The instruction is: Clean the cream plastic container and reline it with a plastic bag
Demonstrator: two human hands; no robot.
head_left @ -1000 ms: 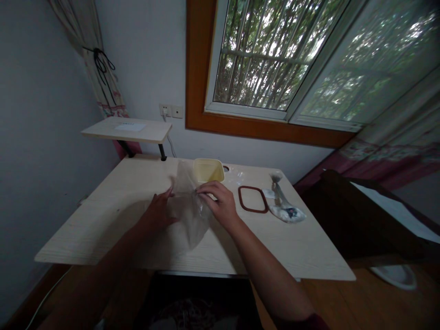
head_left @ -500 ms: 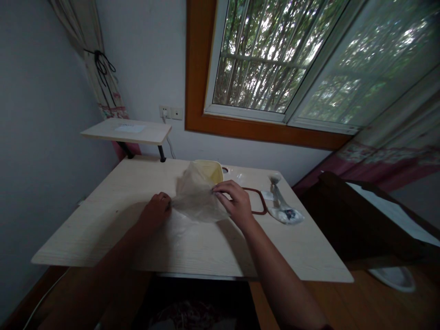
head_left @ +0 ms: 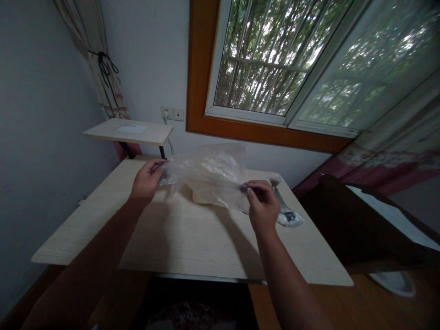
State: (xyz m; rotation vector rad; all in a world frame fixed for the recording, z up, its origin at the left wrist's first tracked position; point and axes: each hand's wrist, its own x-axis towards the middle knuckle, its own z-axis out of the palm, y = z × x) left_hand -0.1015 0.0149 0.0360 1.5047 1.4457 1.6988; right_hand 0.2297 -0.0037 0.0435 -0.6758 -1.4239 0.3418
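A thin, see-through plastic bag (head_left: 213, 172) is stretched between my two hands above the desk. My left hand (head_left: 147, 179) pinches its left end, where the film is bunched. At the lower right edge of the bag, the fingers of my right hand (head_left: 263, 201) are closed on the film. Behind and below the bag stands a pale yellow container (head_left: 201, 197), mostly covered by it; only its lower part shows clearly. To the right of my right hand lies a clear bag with white contents (head_left: 290, 217), partly hidden by the hand.
The light wooden desk (head_left: 206, 243) carries a small raised shelf (head_left: 129, 130) at the back left, with a white paper (head_left: 132, 129) on it. A wall socket (head_left: 172, 113) and a window (head_left: 261, 68) are behind. Dark furniture (head_left: 371, 224) stands at the right.
Both hands have risen and moved apart, the left one forward, the right one to the right. The plastic bag is lifted and spread wider, now covering most of the yellow container and the brown frame.
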